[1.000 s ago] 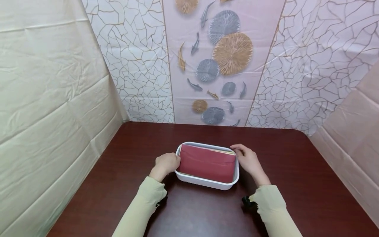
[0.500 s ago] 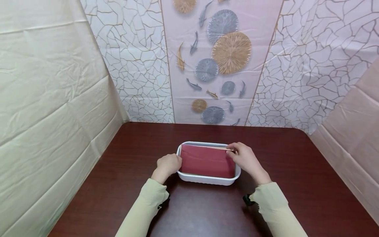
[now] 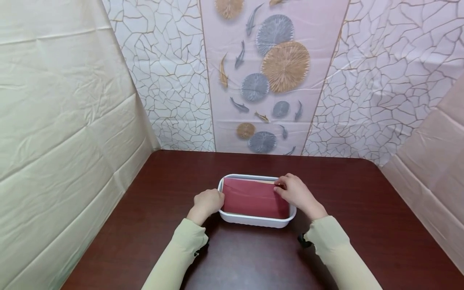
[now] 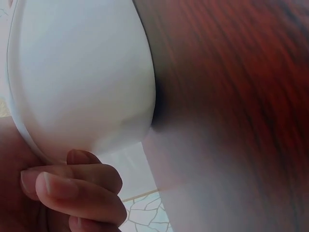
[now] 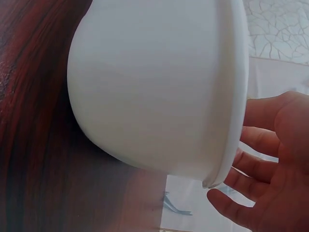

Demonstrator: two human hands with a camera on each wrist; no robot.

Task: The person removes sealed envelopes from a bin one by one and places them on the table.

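Observation:
A white plastic tray (image 3: pixel 253 221) with rounded corners stands on the table, a red envelope (image 3: pixel 253 197) lying in it. Thin pale and yellowish paper edges (image 3: pixel 266 182) show along the envelope's far side. My left hand (image 3: pixel 209 201) grips the tray's left end; in the left wrist view its curled fingers (image 4: pixel 79 193) lie just beneath the rim. At the far right corner of the envelope, my right hand (image 3: pixel 298 195) pinches its upper edge between thumb and fingers. From the right wrist, the rim of the tray (image 5: pixel 231 96) hides those fingertips.
The dark red-brown wooden table (image 3: pixel 250 257) spreads around the tray. A patterned cloth (image 3: pixel 261 100) with fish and round shapes hangs behind the table. Pale creased cloths (image 3: pixel 65 141) close off the sides. Dark wrist straps (image 3: pixel 303 241) show beneath the sleeves.
My right hand has moved left from the tray's far right corner onto the envelope's upper edge. The tray has turned slightly and shifted a little right, with my left hand still on it.

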